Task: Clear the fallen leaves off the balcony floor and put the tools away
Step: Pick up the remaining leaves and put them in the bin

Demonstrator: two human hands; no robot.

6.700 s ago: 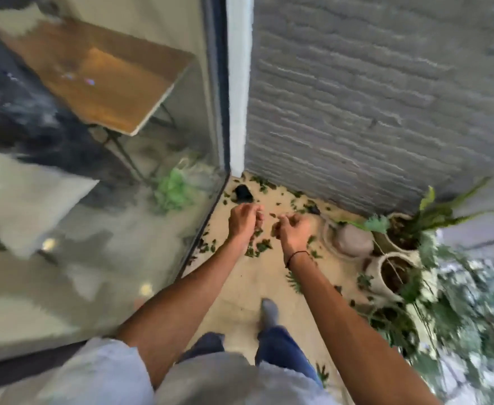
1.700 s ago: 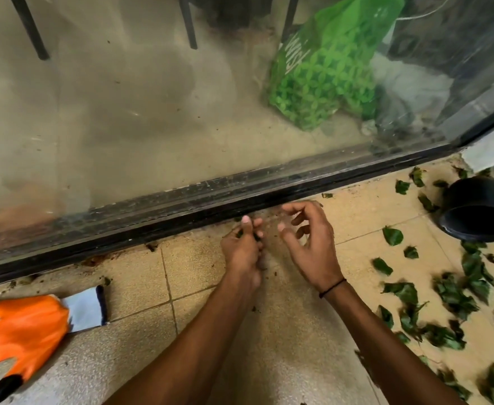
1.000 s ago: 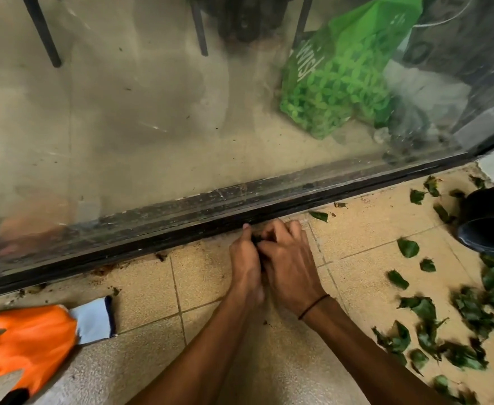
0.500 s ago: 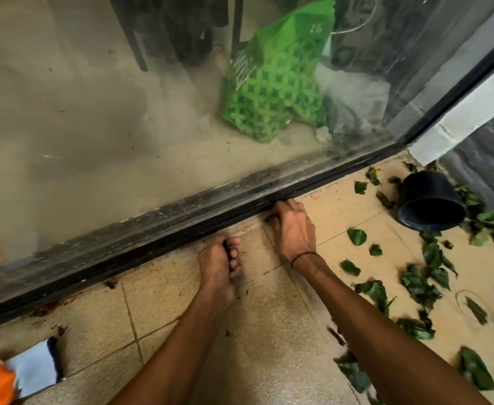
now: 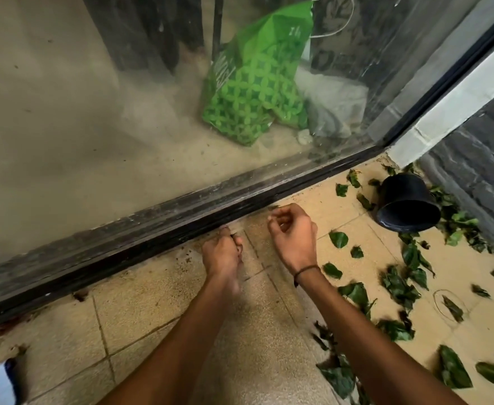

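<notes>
We see a balcony floor (image 5: 140, 314) of matt, speckled beige tiles, rough-grained, with thin grout lines. The leaves (image 5: 397, 290) on it look smooth and slightly glossy. The black pot (image 5: 406, 200) near the floor's far right corner seems smooth plastic with a dull sheen. The door track (image 5: 152, 229) is dark metal, grimy. The glass (image 5: 79, 112) is dusty. The wall (image 5: 479, 159) is rough grey brick.

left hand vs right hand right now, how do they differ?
The left hand sits low at the door track, fingers closed around small dark debris; the right hand is raised above the tile, fingers loosely curled, apparently empty. The right hand's wrist carries a thin dark band; the left hand's wrist is bare. The right hand is nearer the scattered leaves. Both are bare and close to the track.
</notes>
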